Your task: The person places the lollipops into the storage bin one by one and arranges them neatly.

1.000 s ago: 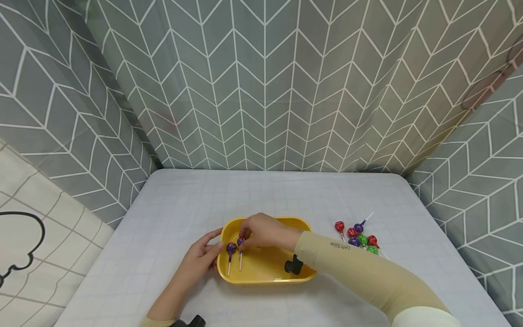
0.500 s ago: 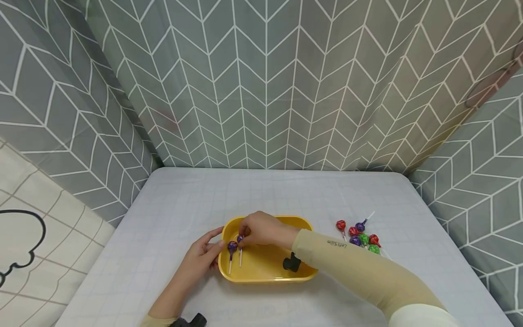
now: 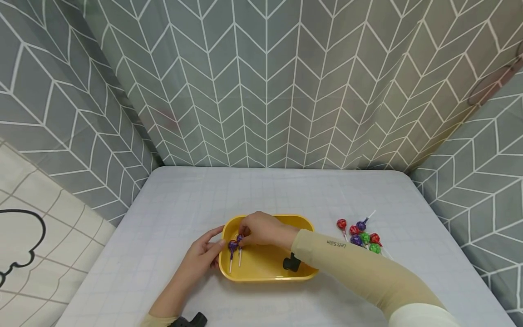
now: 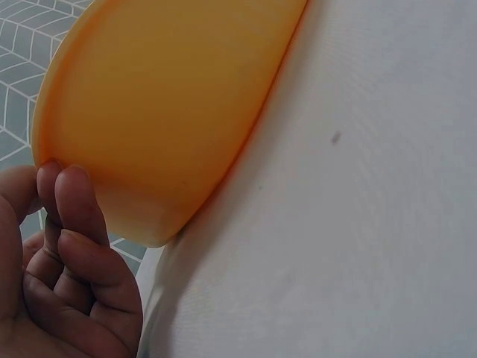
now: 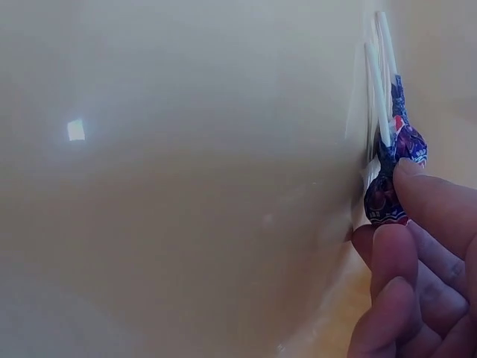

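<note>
Head view: left hand touches yellow tray rim.

One yellow tray, two purple lollipops in it, seven loose lollipops on the worktop, two hands.

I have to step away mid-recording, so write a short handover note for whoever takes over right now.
Left hand: fingers against the yellow tray's left outer wall, steadying it.
Right hand: inside the tray, fingertips on the second purple lollipop.
Done: two purple lollipops lie side by side in the tray; the first is set down.
Left: a pile of lollipops, red, purple and green, lies on the table right of the tray.
</note>
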Tool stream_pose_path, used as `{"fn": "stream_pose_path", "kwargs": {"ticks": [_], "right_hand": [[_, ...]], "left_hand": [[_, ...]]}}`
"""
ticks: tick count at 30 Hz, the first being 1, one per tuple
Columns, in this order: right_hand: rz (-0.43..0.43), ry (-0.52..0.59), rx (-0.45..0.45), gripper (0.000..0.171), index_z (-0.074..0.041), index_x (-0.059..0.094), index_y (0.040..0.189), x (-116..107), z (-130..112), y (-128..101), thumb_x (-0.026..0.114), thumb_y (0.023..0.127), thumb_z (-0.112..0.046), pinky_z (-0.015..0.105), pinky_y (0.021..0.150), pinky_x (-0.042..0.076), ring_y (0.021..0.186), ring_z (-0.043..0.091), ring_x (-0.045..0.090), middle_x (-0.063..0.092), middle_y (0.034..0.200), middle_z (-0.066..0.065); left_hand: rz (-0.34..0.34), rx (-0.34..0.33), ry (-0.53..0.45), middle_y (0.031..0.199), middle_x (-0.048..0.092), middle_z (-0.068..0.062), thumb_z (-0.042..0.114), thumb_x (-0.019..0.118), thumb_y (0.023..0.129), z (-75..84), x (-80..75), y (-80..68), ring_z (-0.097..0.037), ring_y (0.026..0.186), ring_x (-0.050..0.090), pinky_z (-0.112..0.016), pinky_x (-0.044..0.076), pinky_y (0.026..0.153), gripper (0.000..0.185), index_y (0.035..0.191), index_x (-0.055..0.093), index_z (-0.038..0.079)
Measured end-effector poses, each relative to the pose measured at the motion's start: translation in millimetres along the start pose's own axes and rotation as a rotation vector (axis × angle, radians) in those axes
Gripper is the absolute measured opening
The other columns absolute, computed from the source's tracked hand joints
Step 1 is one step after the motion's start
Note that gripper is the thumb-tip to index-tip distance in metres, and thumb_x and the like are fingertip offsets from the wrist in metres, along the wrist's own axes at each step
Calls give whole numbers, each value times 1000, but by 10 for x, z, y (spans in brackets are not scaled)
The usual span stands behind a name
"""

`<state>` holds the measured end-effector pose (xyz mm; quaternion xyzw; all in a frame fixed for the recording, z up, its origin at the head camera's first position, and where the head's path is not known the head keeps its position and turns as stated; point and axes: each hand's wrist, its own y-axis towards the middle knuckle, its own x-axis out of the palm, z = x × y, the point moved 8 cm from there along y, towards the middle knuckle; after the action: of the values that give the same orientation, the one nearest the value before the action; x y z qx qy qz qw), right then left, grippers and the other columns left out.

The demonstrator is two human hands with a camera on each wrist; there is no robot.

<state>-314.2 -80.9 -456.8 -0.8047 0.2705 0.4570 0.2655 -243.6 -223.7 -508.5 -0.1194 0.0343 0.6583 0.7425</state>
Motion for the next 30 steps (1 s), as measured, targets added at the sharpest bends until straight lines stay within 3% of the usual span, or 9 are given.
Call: {"fn": "stream_pose_path", "kwargs": {"ticks": [5, 23, 30], "right_hand": [[3, -4, 1, 20, -20, 74, 98, 4, 4, 2, 79, 85, -35, 20, 77, 49, 79, 1, 58, 66, 84, -16], [9, -23, 6, 23, -19, 74, 100, 5, -18, -12, 79, 85, -36, 19, 75, 48, 76, 2, 57, 64, 82, -15], [1, -7, 19, 25, -18, 74, 101, 12, -6, -6, 79, 85, -37, 20, 74, 48, 75, 3, 57, 63, 81, -15]], "left_hand": [[4, -11, 3, 77, 66, -15, 31, 60, 101, 4, 4, 2, -21, 58, 55, -29, 49, 54, 47, 144, 46, 22], [-5, 18, -1, 76, 65, -14, 42, 62, 97, 10, 6, -17, -21, 59, 56, -29, 50, 55, 52, 143, 47, 23], [0, 6, -18, 78, 66, -15, 36, 61, 99, 27, 5, -26, -21, 59, 56, -29, 49, 54, 49, 144, 47, 23]]}}
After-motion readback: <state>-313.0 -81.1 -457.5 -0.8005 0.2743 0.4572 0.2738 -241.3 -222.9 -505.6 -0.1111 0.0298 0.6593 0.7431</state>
